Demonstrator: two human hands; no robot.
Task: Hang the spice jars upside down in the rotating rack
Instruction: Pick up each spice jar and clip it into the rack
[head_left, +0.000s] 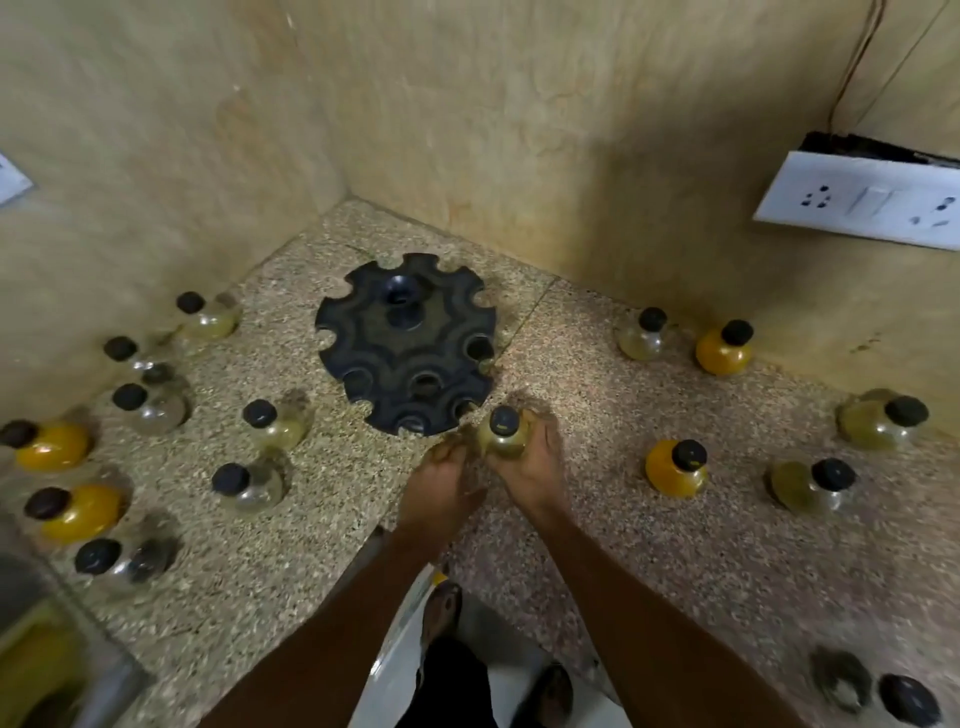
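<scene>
We hold one spice jar (503, 434) between both hands, just in front of the near rim of the rotating rack (406, 343). Our right hand (535, 467) wraps the jar's right side with curled fingers; our left hand (441, 483) closes on its left side — the fingertips are blurred, so we cannot tell exactly how they lie. The jar stands cap up, its black lid toward the camera, pale greenish contents below.

The rack is a black notched disc with a central hub, set on the speckled stone counter (623, 519) in the corner where two beige walls (467, 130) meet. Its slots around the edge look unfilled, though several are dark and hard to read. There is a narrow strip of bare counter between the rack and the walls behind it.

To the left stands a cluster of jars (156, 410) — some clear, three with yellow powder — reaching nearly to the counter's left edge. To the right, six more jars (675, 467) are spread out, well apart from one another, with two dark-topped ones at the near right corner. Between the two groups an open lane of counter runs from the front edge to the rack, and our forearms lie along it. A white switch plate (862, 200) sits on the right wall. Below the counter edge we see feet in sandals (441, 613) on a pale floor.
</scene>
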